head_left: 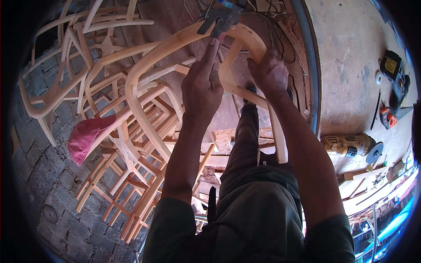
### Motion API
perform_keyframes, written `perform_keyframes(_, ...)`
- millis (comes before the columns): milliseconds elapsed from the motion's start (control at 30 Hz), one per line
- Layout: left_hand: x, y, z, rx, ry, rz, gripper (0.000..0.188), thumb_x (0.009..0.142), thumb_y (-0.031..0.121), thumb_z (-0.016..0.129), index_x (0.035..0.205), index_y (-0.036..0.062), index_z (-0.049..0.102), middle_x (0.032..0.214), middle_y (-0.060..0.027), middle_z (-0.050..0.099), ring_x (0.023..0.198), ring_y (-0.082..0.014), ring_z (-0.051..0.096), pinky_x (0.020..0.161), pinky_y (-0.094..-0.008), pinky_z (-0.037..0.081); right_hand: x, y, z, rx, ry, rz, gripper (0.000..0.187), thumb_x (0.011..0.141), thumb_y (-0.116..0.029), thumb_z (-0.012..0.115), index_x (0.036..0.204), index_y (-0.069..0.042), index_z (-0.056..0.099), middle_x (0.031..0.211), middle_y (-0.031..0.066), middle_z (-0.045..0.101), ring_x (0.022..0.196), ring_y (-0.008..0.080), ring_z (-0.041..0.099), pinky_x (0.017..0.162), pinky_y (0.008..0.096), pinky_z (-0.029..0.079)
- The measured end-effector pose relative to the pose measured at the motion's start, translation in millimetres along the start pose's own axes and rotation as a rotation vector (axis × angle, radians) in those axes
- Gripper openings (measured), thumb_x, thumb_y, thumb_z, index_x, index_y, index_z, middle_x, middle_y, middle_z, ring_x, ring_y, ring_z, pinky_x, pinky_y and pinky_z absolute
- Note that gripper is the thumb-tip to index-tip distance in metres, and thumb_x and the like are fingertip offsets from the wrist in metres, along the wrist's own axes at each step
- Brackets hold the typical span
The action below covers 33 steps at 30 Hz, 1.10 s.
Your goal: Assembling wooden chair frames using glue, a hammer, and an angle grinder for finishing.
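Observation:
A curved pale wooden chair frame (139, 103), with a bent top rail, stands in front of me. My right hand (268, 74) wraps round the right end of that rail. Beside the rail's middle is my left hand (202, 90), its index finger stretched upward and its other fingers curled; what they hold, if anything, is hidden. At that fingertip, over the rail, sits a dark grey object (220, 22) with finger-like prongs and a reddish part below. I cannot make out its kind.
More wooden chair frames (57, 103) crowd the left, one bearing a red cap (90, 133). On the plywood bench (346, 96) at right lie an angle grinder (351, 145), a cordless power tool (397, 83) and a tape roll (379, 77). Cables (274, 30) trail across the floor ahead.

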<state>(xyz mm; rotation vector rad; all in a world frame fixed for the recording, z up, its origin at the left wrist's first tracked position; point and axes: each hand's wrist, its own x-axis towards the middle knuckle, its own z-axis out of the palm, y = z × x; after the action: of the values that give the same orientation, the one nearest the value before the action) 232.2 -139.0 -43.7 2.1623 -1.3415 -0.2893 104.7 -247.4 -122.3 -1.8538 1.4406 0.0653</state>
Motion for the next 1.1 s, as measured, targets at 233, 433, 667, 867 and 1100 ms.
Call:
perform_keyframes(233,2.7,-7.2,0.0,0.071,-0.089,-0.054,0.072,0.085,-0.007,0.06,0.15,0.019,0.043,0.082,-0.0138,0.061,0.075,-0.0299,0.063,0.068,-0.0426,0.052,-0.4,4.9,5.6,0.013,0.06,-0.012,0.057,0.079,-0.038,0.074,0.116,-0.001,0.052,0.089,0.0302,0.068,0.087,0.0491,0.067,0.08,0.0568,0.054)
perform_keyframes(433,-6.0,5.9,-4.3,0.039,-0.035,-0.088,0.058,0.09,-0.006,0.056,0.145,0.0093,0.049,0.121,-0.0224,0.065,0.106,-0.0347,0.067,0.083,-0.0408,0.055,-1.2,5.3,3.2,0.03,0.049,-0.025,0.058,0.079,-0.039,0.074,0.117,-0.001,0.052,0.088,0.0299,0.068,0.085,0.0488,0.067,0.079,0.057,0.054)
perform_keyframes(667,-2.3,9.0,-5.1,-0.007,0.047,0.005,0.058,0.088,-0.007,0.056,0.145,0.0042,0.048,0.121,-0.0243,0.065,0.102,-0.0356,0.068,0.081,-0.0397,0.056,-1.8,4.2,4.4,-0.002,0.069,-0.041,0.054,0.079,-0.039,0.074,0.11,0.0,0.053,0.086,0.0294,0.068,0.084,0.047,0.068,0.078,0.0559,0.055)
perform_keyframes(867,-6.0,-6.1,1.3,0.087,-0.129,-0.127,0.064,0.088,-0.006,0.059,0.147,0.0145,0.047,0.108,-0.0161,0.064,0.09,-0.03,0.066,0.075,-0.0396,0.054,0.0,5.2,7.5,-0.013,0.072,-0.046,0.052,0.079,-0.039,0.074,0.107,0.0,0.052,0.086,0.0289,0.069,0.084,0.0471,0.068,0.077,0.0555,0.055)
perform_keyframes(1100,-2.6,5.8,-2.7,-0.03,0.029,0.016,0.059,0.089,-0.009,0.055,0.146,0.0081,0.048,0.127,-0.0272,0.061,0.106,-0.0339,0.068,0.083,-0.0382,0.056,-1.1,-1.6,-1.8,0.017,0.019,-0.038,0.055,0.081,-0.035,0.072,0.114,0.002,0.048,0.092,0.0296,0.068,0.085,0.0466,0.068,0.077,0.0543,0.055)
